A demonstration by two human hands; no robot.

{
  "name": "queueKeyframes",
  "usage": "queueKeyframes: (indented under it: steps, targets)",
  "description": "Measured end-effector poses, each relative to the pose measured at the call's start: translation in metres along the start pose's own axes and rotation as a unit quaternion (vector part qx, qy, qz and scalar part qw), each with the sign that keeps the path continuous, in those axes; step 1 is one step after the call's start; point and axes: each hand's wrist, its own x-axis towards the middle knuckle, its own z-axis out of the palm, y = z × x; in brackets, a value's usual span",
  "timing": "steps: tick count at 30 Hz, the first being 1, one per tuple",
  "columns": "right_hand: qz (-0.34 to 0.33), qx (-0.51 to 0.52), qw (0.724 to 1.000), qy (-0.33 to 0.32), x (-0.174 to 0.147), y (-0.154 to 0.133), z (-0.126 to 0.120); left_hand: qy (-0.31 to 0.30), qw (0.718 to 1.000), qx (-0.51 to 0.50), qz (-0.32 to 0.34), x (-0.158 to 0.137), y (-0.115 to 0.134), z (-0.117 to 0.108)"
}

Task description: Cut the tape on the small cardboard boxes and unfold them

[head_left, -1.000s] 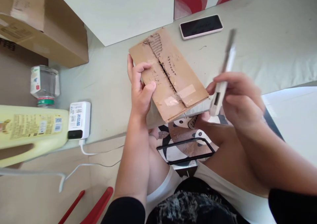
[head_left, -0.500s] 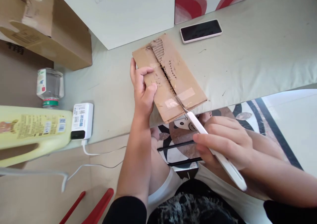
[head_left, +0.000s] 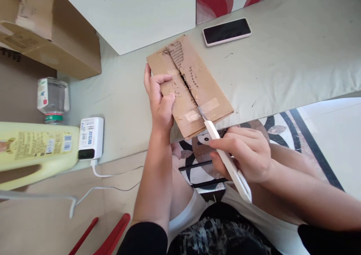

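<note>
Cardboard box [head_left: 210, 83] front and centre on my feed, flat and scuffed, over the near side of the bench [head_left: 284, 56], its lowest corner jutting past the edge; whether it rests there or is held just above, I can't tell. My left grip [head_left: 161, 108] has it clasped by the left side, thumb [head_left: 169, 100] pressed on the top face, so that's the nearer hand, right up against the cardboard. Over to the right grip [head_left: 248, 151]: closed firmly around a white knife [head_left: 231, 166], with only the blade [head_left: 201, 112] meeting the box.

Now the relation that counts, and it's all about the line! The seam [head_left: 184, 80] slants down the face from the far left to the near right, and the knife lies nearly along that same axis, handle back toward the camera, tip pointing away and leftward. From the right grip, then, the box sits forward and to the left, with the blade at the seam's near end, right over the clear tape [head_left: 211, 105]. How deep the tip goes, I can't make out. Beyond the box, a little right and well apart from the blade, a phone [head_left: 227, 31] lies face up.
</note>
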Motion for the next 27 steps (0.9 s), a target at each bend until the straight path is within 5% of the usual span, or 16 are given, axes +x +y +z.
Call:
queueKeyframes:
  steps: [27]
  targets:
    - [-0.018,-0.007,0.997,0.079,0.0007,-0.0002,0.0009,0.004,0.999,-0.033,0.012,-0.0011,-0.0005,-0.0001]
